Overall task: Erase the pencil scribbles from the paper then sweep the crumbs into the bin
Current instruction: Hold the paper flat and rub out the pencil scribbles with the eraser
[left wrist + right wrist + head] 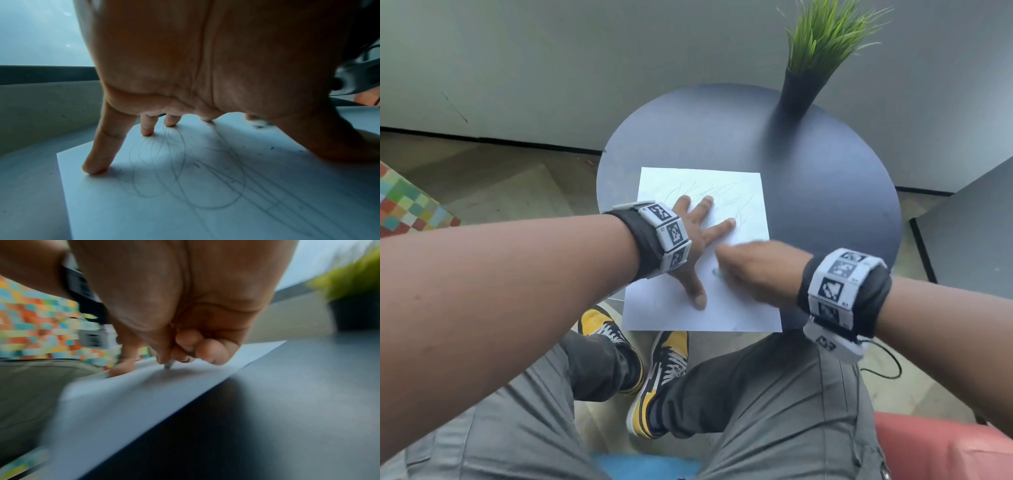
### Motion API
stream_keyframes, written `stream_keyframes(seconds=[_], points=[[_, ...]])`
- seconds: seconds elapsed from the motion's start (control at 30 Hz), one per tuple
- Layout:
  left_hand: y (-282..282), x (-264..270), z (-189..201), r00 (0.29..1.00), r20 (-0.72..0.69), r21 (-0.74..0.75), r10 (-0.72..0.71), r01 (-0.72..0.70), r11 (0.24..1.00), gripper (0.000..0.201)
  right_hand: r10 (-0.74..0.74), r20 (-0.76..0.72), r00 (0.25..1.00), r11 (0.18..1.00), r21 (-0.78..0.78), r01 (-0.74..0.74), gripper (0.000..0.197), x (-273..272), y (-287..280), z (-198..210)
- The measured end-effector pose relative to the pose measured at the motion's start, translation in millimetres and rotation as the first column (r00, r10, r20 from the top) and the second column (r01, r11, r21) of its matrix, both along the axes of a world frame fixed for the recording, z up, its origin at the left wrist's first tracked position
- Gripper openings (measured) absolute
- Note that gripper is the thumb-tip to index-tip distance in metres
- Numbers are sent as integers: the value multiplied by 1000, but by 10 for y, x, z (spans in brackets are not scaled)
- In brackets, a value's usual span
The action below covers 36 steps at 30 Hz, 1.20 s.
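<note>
The left hand [690,240] presses spread, straight fingers flat on the paper [726,311], which lies on the round counter [825,192]. The right hand [753,270], blurred, curls its grip around an eraser [169,364]; only the right wrist view shows its tip touching the sheet. The left wrist view shows pencil scribbles [185,170] and dark crumbs [272,148].

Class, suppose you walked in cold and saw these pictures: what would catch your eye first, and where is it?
First, the two hands meeting on the white paper at the near edge of the round dark table: the left hand pressed down with fingers spread over the pencil scribbles, the right hand blurred, pinching a small eraser against the sheet. Next, the green plant in its dark vase at the table's far edge.
</note>
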<state>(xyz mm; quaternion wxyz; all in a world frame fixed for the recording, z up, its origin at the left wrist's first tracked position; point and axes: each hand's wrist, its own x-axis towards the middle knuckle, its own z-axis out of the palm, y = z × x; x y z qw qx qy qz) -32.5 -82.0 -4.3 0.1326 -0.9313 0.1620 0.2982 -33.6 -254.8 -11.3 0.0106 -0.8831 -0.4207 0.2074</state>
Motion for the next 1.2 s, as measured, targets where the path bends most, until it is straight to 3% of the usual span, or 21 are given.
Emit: stream_keyframes(seconds=[0.03, 0.07, 0.17, 0.23, 0.33, 0.47, 0.53, 0.63, 0.77, 0.83, 0.9, 0.93, 1.03, 1.07, 1.13, 1.2], points=[[-5, 4, 4, 1000, 0, 0, -2, 2, 1000, 147, 59, -33, 998, 998, -8, -60, 11, -32, -12, -20], [-12, 7, 7, 1000, 1, -3, -1, 1, 1000, 146, 30, -24, 999, 999, -21, -31, 13, 26, -38, 7], [-11, 11, 10, 1000, 14, 2, -1, 1, 1000, 146, -235, 101, 967, 972, 11, 235, 20, 390, -161, 47], [-22, 3, 28, 1000, 10, 2, 2, -2, 1000, 145, -152, 96, 984, 988, 2, 152, 18, 276, -128, 49], [-54, 2, 48, 1000, 3, 6, 4, -4, 1000, 144, 42, -84, 996, 999, 21, -40, 20, -4, -60, 23], [-84, 30, 39, 1000, 19, 17, -7, 7, 1000, 145, -244, 60, 968, 969, 44, 242, 14, 362, -180, 13], [-80, 28, 36, 1000, 16, 16, -5, 5, 1000, 147, -183, 61, 981, 983, 35, 181, 13, 224, -137, -5], [-84, 28, 30, 1000, 13, 22, -7, 7, 1000, 146, 28, -69, 997, 1000, 3, -28, 17, -39, -103, -11], [-82, 39, 23, 999, 30, 20, -22, 22, 1000, 147, -303, 57, 951, 953, 26, 302, 14, 282, -171, 29], [-69, 36, 25, 999, 28, 12, -17, 17, 1000, 145, -226, 37, 973, 974, -15, 227, 17, 93, -58, 13], [-65, 36, 28, 1000, 21, 15, -13, 13, 1000, 147, -95, -78, 992, 995, -25, 93, 14, -155, 31, 2], [-68, 36, 25, 1000, 20, 16, -12, 12, 1000, 147, -105, -92, 990, 994, -29, 103, 16, -156, 25, 30], [-71, 42, 2, 999, 37, 17, -12, 11, 1000, 148, -394, 20, 919, 919, 8, 394, 18, 297, -117, 30], [-67, 41, -10, 999, 38, 21, -10, 10, 1000, 149, -431, 48, 901, 902, 26, 430, 16, 346, -154, 2], [-61, 48, -29, 999, 37, 19, -7, 6, 1000, 149, -329, 62, 942, 944, 11, 329, 13, 203, -127, -20], [-62, 49, -32, 1000, 30, 14, -9, 8, 1000, 148, -175, -33, 984, 984, 15, 176, 16, -28, -83, -26]])
